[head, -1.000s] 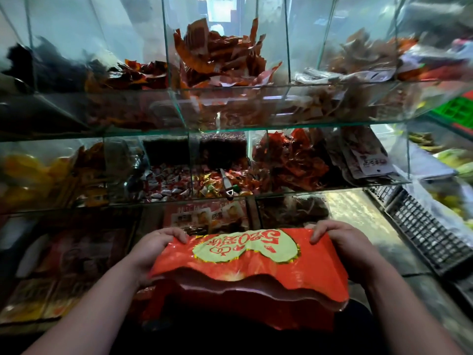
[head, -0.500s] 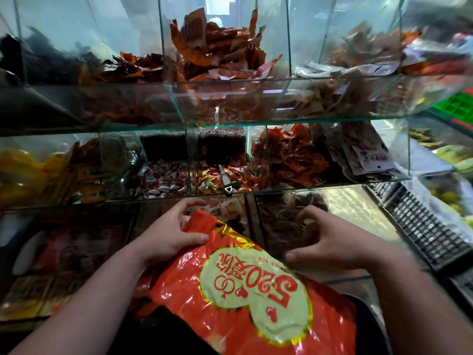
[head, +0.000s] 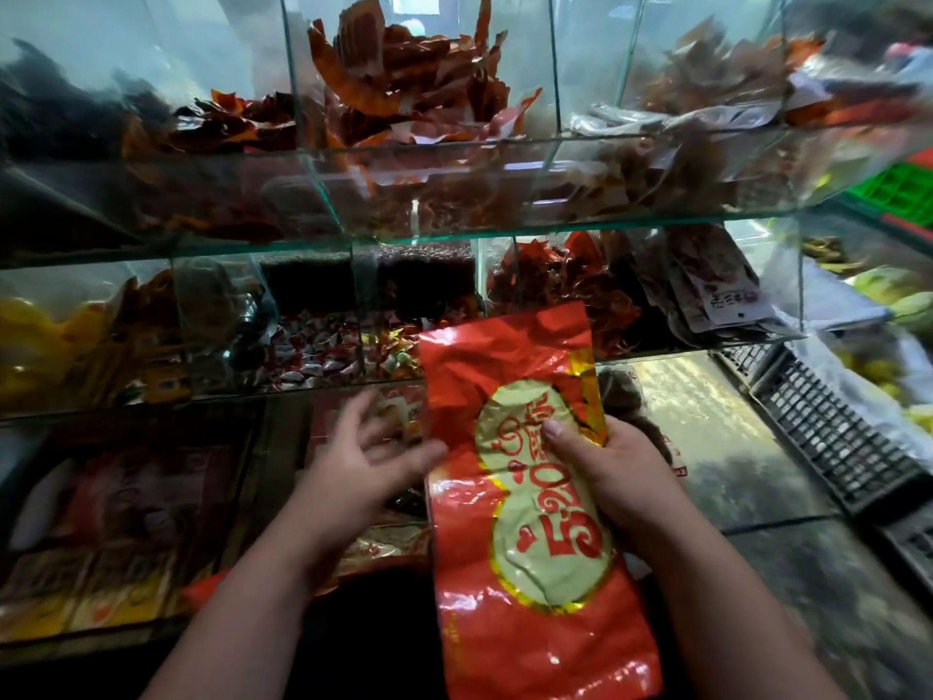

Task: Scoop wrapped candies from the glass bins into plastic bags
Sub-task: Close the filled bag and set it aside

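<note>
You held the red plastic bag upright in your right hand, thumb pressed on the green printed label and fingers wrapped round the bag's right edge behind it, a firm pinch on the bag. The bag looked flat and empty, its top end pointing up at the middle shelf; I could not tell whether the mouth was open. Your left hand held nothing, fingers spread and relaxed, just beside the bag's left edge, thumb tip at or touching the film. It was probably placed there to catch the other side and pull the mouth apart. The wrapped candies, red-and-white, lay in a middle-shelf glass bin, with a multicolour mix in the next compartment, right behind the bag's top-left corner. Holding the bag this near the bin kept the carry short. No scoop was clearly visible. A black plastic crate sat off to the right. Judged stage: bag prep, no scooping yet.
</note>
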